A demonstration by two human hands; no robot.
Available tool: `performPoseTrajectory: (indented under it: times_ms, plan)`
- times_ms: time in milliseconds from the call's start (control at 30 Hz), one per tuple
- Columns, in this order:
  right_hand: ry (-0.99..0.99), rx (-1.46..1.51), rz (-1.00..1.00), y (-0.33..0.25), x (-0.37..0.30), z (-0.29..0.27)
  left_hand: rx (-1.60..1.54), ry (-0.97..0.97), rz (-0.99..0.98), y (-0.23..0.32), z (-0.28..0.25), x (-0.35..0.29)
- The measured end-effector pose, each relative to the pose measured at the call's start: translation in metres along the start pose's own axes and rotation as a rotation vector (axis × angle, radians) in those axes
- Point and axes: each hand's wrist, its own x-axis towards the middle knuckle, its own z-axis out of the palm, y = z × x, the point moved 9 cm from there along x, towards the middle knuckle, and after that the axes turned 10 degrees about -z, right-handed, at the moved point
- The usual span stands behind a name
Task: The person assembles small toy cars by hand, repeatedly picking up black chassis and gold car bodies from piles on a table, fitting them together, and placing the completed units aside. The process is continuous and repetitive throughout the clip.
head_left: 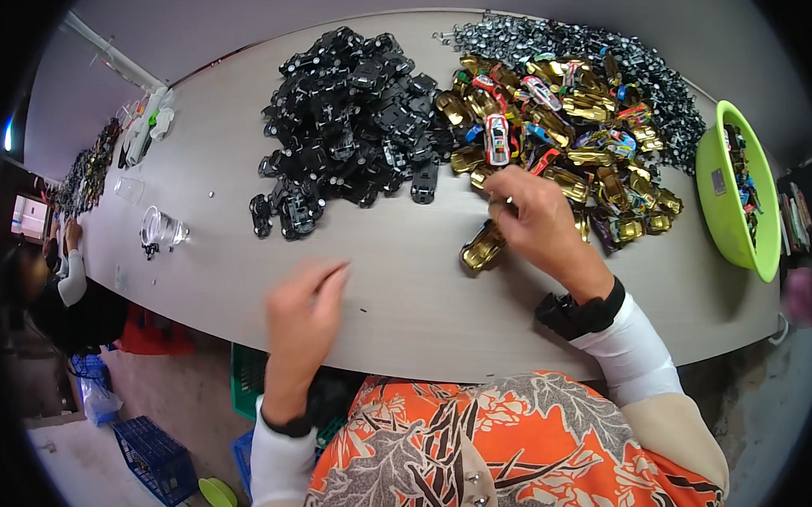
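My right hand [541,225] is at the near edge of a heap of toy car bodies [600,158], its fingers drawn together. A small shiny bit shows at the fingertips, but what they hold cannot be made out. Just below that hand lies a gold toy car body [483,250], partly covered by it. My left hand [304,312] hovers over the near part of the table, blurred, with thumb and forefinger stretched forward; whether it holds anything is unclear. Ahead of it, a big pile of black toy car chassis [353,115] covers the table, with one chassis [424,182] at its right edge.
Small wheel-and-axle pieces [675,102] lie heaped along the back right. A lime-green basin [719,190] holding more pieces stands tilted at the right. Clear plastic cups [161,229] sit at left. Farther left, another person [71,280] works at the table [404,290].
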Motion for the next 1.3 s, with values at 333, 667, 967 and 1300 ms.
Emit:
performPoseTrajectory:
  times_ms: [333,667,967,1300]
  plan:
    - [-0.159,-0.104,0.059,-0.002,-0.026,0.011,0.519,-0.052,0.203,0.042,0.116,0.087]
    - [0.008,-0.099,0.085,0.009,-0.03,-0.003,0.415,-0.104,0.159,0.018,0.106,0.069]
    - [-0.11,-0.115,0.092,0.003,-0.027,0.013,0.4,-0.036,0.124,0.034,0.111,0.08]
    - [0.203,0.061,0.066,-0.01,-0.023,-0.014,-1.208,-0.704,-0.623,-0.014,0.116,0.014]
